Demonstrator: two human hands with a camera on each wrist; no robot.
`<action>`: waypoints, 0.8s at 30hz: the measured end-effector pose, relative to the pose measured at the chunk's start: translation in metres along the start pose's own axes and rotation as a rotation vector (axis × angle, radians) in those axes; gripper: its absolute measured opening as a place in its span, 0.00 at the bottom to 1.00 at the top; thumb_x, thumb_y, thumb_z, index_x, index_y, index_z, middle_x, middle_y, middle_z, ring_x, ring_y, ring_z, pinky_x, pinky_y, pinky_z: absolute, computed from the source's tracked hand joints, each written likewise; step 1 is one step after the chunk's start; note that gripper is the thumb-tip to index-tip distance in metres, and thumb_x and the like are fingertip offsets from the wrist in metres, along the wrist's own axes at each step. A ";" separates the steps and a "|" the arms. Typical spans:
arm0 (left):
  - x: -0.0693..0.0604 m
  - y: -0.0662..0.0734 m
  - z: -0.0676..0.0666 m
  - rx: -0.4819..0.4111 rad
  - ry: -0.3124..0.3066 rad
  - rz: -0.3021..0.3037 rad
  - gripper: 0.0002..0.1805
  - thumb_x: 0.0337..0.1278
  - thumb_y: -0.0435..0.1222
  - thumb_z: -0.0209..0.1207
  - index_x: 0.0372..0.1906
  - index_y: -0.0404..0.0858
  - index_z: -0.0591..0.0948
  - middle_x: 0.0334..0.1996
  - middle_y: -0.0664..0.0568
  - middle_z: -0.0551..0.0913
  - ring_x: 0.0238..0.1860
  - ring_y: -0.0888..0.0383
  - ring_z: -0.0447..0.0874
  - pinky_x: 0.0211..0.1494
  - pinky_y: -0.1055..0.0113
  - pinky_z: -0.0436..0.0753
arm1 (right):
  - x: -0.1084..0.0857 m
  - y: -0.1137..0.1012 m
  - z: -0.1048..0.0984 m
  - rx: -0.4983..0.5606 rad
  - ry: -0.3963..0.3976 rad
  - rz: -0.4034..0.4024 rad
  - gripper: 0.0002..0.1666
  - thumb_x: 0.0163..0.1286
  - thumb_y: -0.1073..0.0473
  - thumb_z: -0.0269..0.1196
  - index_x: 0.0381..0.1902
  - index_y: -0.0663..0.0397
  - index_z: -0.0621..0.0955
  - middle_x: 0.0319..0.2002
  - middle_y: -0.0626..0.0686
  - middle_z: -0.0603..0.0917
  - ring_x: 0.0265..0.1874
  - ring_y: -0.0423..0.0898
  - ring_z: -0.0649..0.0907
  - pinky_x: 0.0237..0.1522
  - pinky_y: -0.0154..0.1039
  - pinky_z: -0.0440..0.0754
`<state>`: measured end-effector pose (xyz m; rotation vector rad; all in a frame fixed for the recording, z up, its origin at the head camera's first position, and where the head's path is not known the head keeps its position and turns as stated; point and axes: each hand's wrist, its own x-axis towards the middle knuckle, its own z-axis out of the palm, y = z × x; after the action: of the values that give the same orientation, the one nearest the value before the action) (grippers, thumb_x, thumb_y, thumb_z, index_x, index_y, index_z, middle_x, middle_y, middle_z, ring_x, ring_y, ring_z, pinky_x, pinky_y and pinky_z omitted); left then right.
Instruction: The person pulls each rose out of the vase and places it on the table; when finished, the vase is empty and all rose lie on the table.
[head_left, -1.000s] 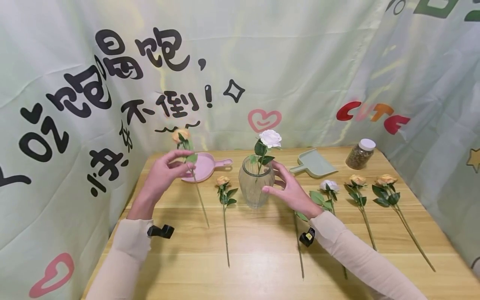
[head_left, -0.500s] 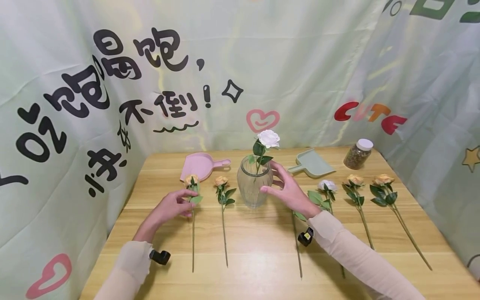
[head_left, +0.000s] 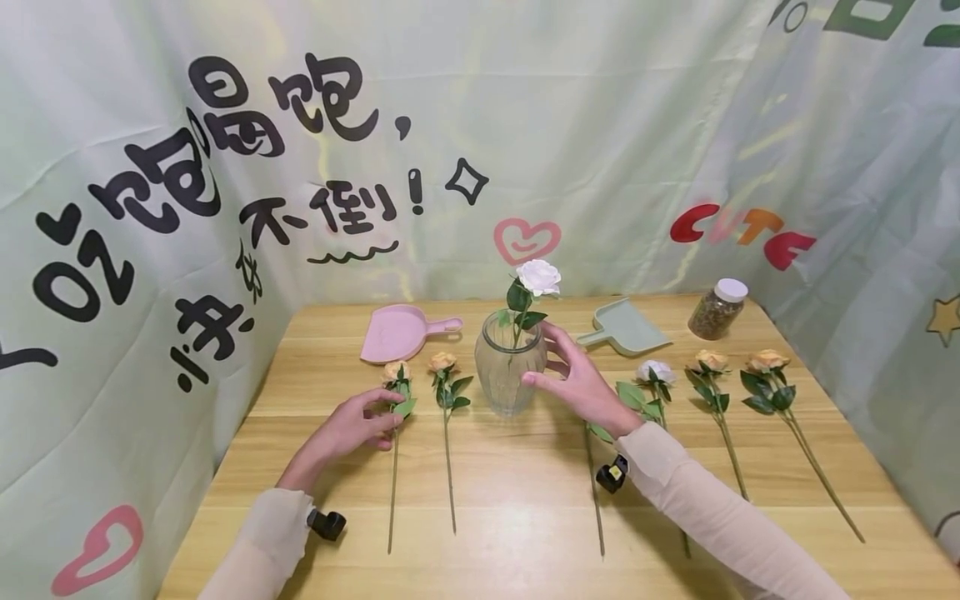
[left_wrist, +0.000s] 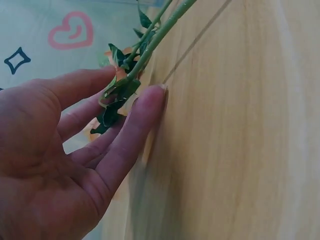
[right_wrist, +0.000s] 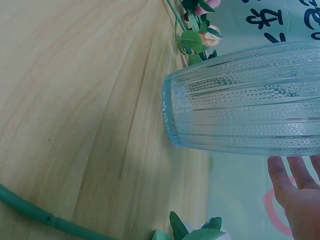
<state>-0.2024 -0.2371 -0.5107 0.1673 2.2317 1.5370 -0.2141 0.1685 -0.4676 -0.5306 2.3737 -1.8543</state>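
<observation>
In the head view my left hand pinches an orange artificial rose by its leaves, just below the bloom. Its stem slants toward the table's front. The left wrist view shows thumb and fingers on either side of the leaves, with the green stem running up past them. My right hand holds the right side of a clear glass vase, thumb in front, fingers toward the back. The vase stands upright with a white rose in it. In the right wrist view, fingertips touch the ribbed vase.
Another orange rose lies between left hand and vase. To the right lie a white rose and two orange roses. Behind are a pink dustpan, a grey-green dustpan and a lidded jar.
My left hand has brought the orange rose down from above the pink dustpan to the table, then shifted it slightly right. The right hand has stayed at the vase.
</observation>
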 end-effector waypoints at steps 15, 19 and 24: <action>-0.011 0.002 -0.003 0.053 -0.010 -0.001 0.29 0.78 0.34 0.64 0.77 0.33 0.75 0.66 0.31 0.77 0.44 0.50 0.89 0.45 0.60 0.97 | -0.001 -0.004 0.000 0.007 0.003 0.010 0.57 0.73 0.55 0.75 0.89 0.47 0.56 0.86 0.58 0.60 0.83 0.63 0.65 0.83 0.67 0.69; -0.012 0.004 -0.003 0.063 -0.040 0.028 0.30 0.78 0.36 0.64 0.78 0.33 0.74 0.67 0.30 0.75 0.45 0.50 0.89 0.46 0.59 0.97 | -0.001 -0.003 -0.001 0.002 0.004 0.007 0.56 0.74 0.55 0.75 0.89 0.47 0.56 0.86 0.58 0.60 0.83 0.63 0.65 0.83 0.66 0.70; -0.015 0.006 -0.011 0.065 -0.073 0.040 0.31 0.79 0.35 0.64 0.80 0.32 0.71 0.69 0.28 0.73 0.46 0.50 0.90 0.48 0.58 0.97 | 0.000 -0.002 0.000 -0.001 0.000 0.001 0.56 0.74 0.55 0.75 0.89 0.47 0.56 0.87 0.57 0.60 0.83 0.62 0.65 0.84 0.64 0.70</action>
<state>-0.1941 -0.2492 -0.4983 0.2851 2.2348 1.4552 -0.2135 0.1683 -0.4653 -0.5285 2.3744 -1.8533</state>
